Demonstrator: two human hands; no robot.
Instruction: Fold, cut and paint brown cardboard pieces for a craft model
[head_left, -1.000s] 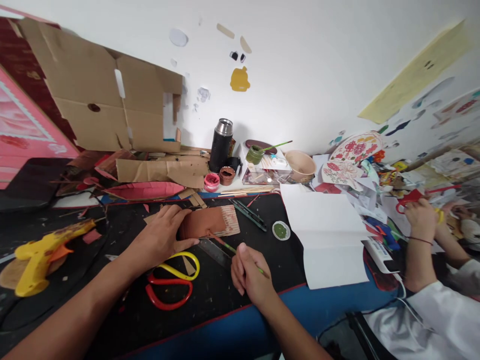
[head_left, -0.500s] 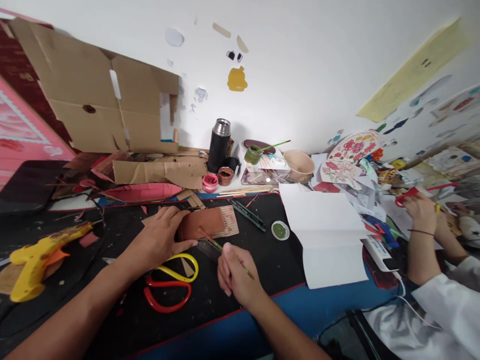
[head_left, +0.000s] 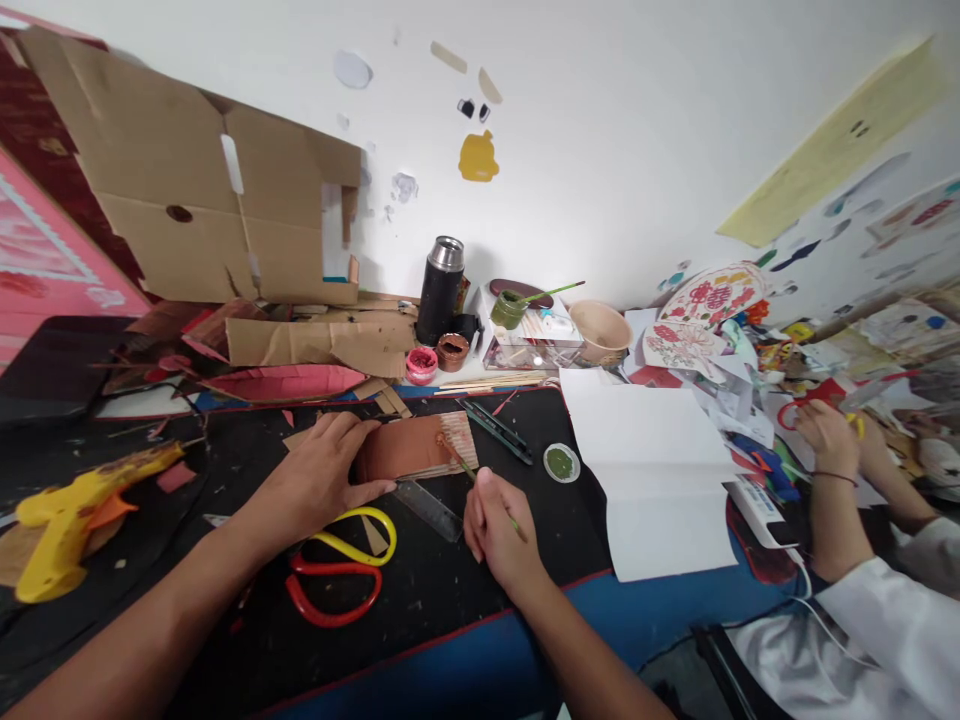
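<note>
A flat piece of corrugated cardboard [head_left: 405, 446] lies on the black mat, coated in brown paint except for a ribbed strip at its right end. My left hand [head_left: 322, 470] rests on its left end, fingers spread and pressing down. In my right hand [head_left: 501, 530] is a thin green paintbrush [head_left: 466, 465], pinched between thumb and fingers. The brush tip touches the cardboard where the paint meets the bare ridges. Just below my left hand are the scissors' yellow and red handles [head_left: 337, 595]; their blades are hidden. A dark flat strip [head_left: 429, 510] lies below the cardboard.
A yellow glue gun [head_left: 82, 525] lies at left. Behind the mat stand a black thermos [head_left: 441, 290], a pink paint jar [head_left: 421, 366] and a brown paint jar [head_left: 452, 352]. A utility knife [head_left: 496, 432], green-painted lid [head_left: 561, 462] and white paper [head_left: 652, 470] lie rightward. Another person's hands [head_left: 829, 440] hold red-handled scissors.
My right hand has moved the paintbrush rightward along the cardboard, and brown paint reaches farther over the ridges. My left hand stays put. The dark strip shows more fully.
</note>
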